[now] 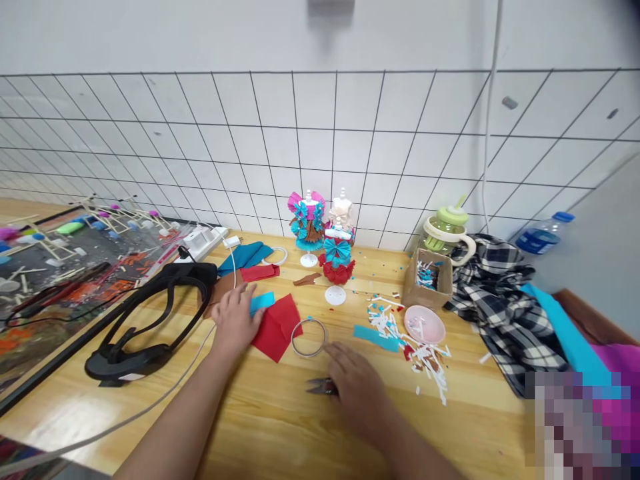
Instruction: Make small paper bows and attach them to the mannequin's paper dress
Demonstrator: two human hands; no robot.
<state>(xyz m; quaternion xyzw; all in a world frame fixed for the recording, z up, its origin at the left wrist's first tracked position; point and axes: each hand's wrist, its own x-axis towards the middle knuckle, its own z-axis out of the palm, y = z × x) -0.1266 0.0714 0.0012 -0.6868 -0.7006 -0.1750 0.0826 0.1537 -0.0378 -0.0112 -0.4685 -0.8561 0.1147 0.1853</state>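
My left hand (236, 317) rests palm down with fingers spread at the left end of a small blue strip (262, 302), beside a red paper piece (280, 327). My right hand (354, 380) lies over the handles of small snips (320, 386), whose blades point left; whether its fingers grip them is hidden. Just beyond its fingertips is a round ring (309, 337) that overlaps the red piece's edge. Behind stand small dress forms in ruffled paper: one in blue and red (338, 252), one in pink, blue and brown (307, 223), and a cream one (342, 208).
A black headset (150, 320) and a white cable lie left. Blue paper (245, 257) is behind my left hand. To the right are a blue strip (376, 338), white scraps (387, 323), a pink dish (425, 325), a cardboard box (427, 279), a green-lidded cup (445, 230) and plaid cloth (493, 300).
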